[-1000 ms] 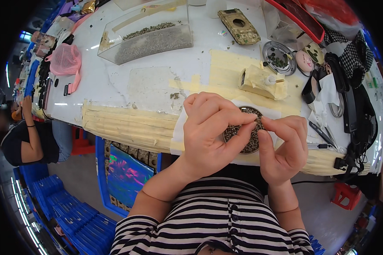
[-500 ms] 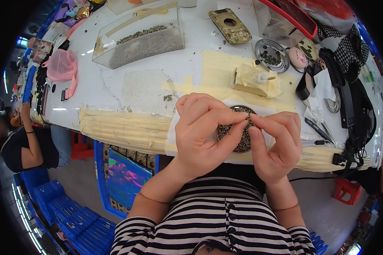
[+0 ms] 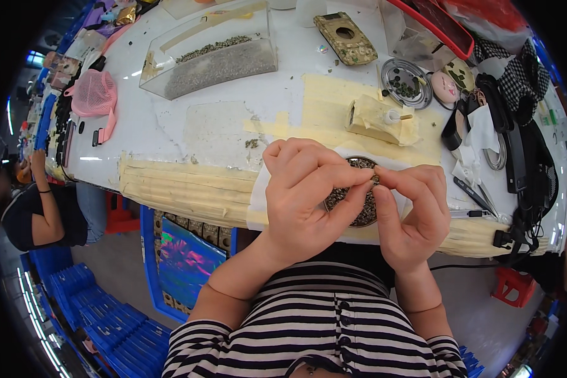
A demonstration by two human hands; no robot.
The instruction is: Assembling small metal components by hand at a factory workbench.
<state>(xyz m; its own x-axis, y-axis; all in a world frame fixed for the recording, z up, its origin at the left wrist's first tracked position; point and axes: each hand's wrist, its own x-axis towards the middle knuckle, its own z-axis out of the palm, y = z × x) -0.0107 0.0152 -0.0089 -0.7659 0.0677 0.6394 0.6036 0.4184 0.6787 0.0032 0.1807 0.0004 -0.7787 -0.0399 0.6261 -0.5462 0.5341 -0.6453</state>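
Both hands meet over a round dish (image 3: 362,217) filled with many tiny grey-green pieces. My left hand (image 3: 305,198) pinches a small greenish-brown piece (image 3: 375,179) between thumb and index fingertips. From the other side, my right hand (image 3: 416,211) has its curled index fingertip against the same piece, its thumb just below. The piece is too small to name. A white sheet (image 3: 258,211) lies under the dish at the table's near edge, partly covered by my left hand.
Beyond my hands stands a tape-wrapped block (image 3: 372,120). A clear bin (image 3: 220,72) of tiny pieces and a camouflage toy tank hull (image 3: 345,38) lie farther back. To the right are a round tray (image 3: 406,85), tweezers (image 3: 475,192) and black straps (image 3: 515,151). A blue crate (image 3: 148,252) sits below left.
The small piece now shows more plainly between the fingertips. My right thumb sits slightly apart from the left fingers. The whole view has shifted a little.
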